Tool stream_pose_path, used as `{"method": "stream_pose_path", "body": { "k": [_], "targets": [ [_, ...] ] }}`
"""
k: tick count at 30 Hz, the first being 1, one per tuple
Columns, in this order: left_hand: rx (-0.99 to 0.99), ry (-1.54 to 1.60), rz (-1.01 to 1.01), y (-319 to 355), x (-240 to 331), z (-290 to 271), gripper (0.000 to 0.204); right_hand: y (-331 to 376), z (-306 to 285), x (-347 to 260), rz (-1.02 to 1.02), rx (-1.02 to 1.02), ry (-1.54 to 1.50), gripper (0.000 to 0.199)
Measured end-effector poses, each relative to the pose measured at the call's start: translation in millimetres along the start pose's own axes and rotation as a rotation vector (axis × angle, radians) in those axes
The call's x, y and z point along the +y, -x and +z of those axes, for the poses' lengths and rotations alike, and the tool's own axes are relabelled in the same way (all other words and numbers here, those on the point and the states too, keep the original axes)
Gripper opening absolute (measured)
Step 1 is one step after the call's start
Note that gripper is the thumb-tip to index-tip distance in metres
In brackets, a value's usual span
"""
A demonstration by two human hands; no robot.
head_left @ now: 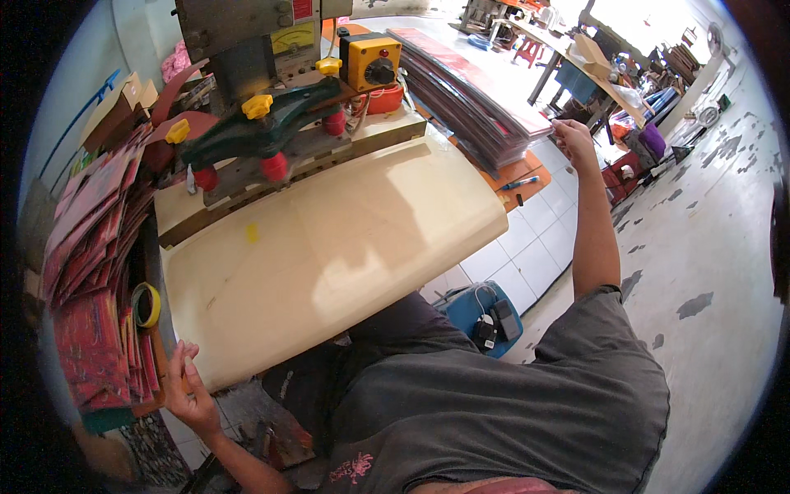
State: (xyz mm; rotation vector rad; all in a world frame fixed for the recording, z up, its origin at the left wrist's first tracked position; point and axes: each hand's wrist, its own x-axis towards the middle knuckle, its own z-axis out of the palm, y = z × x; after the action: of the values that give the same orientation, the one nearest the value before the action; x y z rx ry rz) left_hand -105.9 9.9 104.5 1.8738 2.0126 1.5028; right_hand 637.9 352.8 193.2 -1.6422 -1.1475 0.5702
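Note:
In front of me lies a wide cream-coloured board [329, 239] with a rounded front edge and a small yellow mark. My left hand [189, 389] is beside its lower left corner, fingers apart, holding nothing that I can see. Stretched out to the right, my right hand [574, 142] has its fingers pinched at the near right corner of a stack of thin sheets, apparently on the top sheet [494, 99]. Behind the board stands a press machine [247, 49] with a dark green clamp bar [263, 123], yellow knobs and red feet.
Piles of red printed pieces [90, 272] crowd the left side, with a yellow tape roll [146, 305] next to them. A yellow control box [372, 62] sits by the press. A blue pen [520, 183] lies near the stack. A blue stool [481, 317] holding black adapters stands below the board.

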Motion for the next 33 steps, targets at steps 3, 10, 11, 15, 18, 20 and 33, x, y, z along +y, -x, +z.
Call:
{"method": "stream_pose_path", "body": {
  "k": [3,10,11,15,18,20,33],
  "targets": [
    [0.000,0.016,-0.037,0.6,0.4,1.3,0.032,-7.7,1.2,6.8,-0.028,0.031,-0.020,0.026],
    [-0.038,0.110,-0.185,6.7,-4.4,31.6,0.032,-14.5,-5.6,-0.5,0.036,-0.004,0.092,0.030],
    [-0.072,0.121,-0.178,5.4,-1.8,36.2,0.032,-16.1,-6.8,-2.3,0.114,-0.057,0.006,0.028],
    [-0.101,0.062,-0.153,5.0,-3.8,44.2,0.032,-16.9,-11.2,-1.0,0.240,-0.140,-0.082,0.028],
    [-0.080,0.116,-0.166,3.3,-0.5,45.8,0.032,-29.3,-20.6,4.9,0.233,-0.208,-0.103,0.028],
    [-0.077,0.115,-0.168,4.6,-2.1,45.8,0.032,-30.2,-20.3,3.3,0.215,-0.216,-0.028,0.029],
    [-0.078,0.107,-0.199,1.0,-0.4,44.8,0.029,-32.7,-12.8,-9.4,-0.109,-0.131,0.242,0.048]
  ]
}}
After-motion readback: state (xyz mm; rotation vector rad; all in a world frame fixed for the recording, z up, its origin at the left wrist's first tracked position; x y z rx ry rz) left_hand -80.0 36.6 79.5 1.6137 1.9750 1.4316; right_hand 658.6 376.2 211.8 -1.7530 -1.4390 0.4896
